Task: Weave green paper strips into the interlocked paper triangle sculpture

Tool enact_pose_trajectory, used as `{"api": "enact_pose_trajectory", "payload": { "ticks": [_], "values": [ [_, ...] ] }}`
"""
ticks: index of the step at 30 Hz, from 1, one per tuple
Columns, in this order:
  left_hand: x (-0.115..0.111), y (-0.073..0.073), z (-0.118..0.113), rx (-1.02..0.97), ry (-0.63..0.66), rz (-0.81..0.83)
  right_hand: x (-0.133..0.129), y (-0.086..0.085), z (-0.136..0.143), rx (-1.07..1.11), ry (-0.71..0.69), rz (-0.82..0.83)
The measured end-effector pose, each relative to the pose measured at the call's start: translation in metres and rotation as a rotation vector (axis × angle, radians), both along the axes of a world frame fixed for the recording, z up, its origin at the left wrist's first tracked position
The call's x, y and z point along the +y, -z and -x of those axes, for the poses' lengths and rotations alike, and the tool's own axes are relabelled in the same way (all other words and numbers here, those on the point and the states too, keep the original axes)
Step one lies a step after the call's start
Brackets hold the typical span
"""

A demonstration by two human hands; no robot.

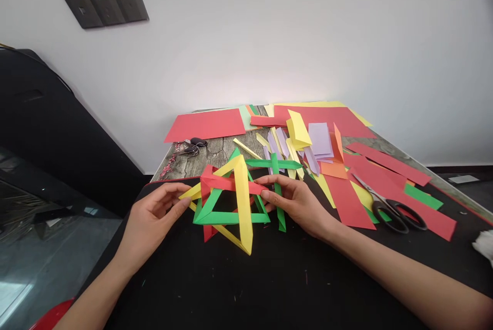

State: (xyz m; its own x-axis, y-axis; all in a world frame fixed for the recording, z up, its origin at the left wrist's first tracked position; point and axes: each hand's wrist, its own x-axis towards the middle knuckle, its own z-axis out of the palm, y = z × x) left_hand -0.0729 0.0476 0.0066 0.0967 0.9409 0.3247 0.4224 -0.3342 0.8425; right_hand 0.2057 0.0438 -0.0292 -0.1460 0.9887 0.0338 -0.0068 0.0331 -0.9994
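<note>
Interlocked triangles of folded red, yellow and green strips form a paper star model point(244, 196) over the black mat. My left hand point(154, 217) pinches a yellow corner at its left side, thumb and forefinger together. On the opposite side, my right hand point(296, 205) has its thumb and forefinger on the end of the red strip. Two crossed green folded strips point(278, 191) are just beside and behind my right hand, one running upright and one lying across. The lower fingers of my right hand are partly hidden.
Black-handled scissors point(389, 209) rest on red paper strips point(348, 201) at the right. Purple folded papers point(319, 140), a yellow folded piece point(298, 129) and red sheets point(210, 125) lie behind. Small dark snips point(194, 146) are at the back left; white tissue point(484, 244) at the right edge.
</note>
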Motion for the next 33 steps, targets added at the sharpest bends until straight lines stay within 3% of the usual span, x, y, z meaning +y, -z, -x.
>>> {"api": "enact_pose_trajectory", "payload": {
  "ticks": [7, 10, 13, 17, 22, 33],
  "values": [
    [-0.003, 0.005, 0.003, 0.124, -0.023, -0.137, -0.003, 0.002, 0.001, -0.041, 0.006, -0.036],
    [-0.008, 0.007, 0.006, 0.175, -0.001, -0.379, -0.002, 0.003, 0.001, -0.033, 0.009, -0.048],
    [-0.015, 0.007, 0.006, 0.226, 0.118, -0.634, -0.002, 0.004, 0.001, -0.010, 0.005, -0.047],
    [-0.023, 0.004, 0.002, 0.364, 0.249, -0.796, -0.003, 0.003, 0.002, 0.011, 0.008, -0.047],
    [-0.024, -0.001, -0.004, 0.480, 0.233, -0.852, -0.003, 0.004, 0.005, 0.042, 0.011, -0.043],
    [-0.024, 0.000, -0.003, 0.476, 0.224, -0.845, -0.004, 0.002, 0.008, 0.114, 0.088, -0.056]
  ]
}}
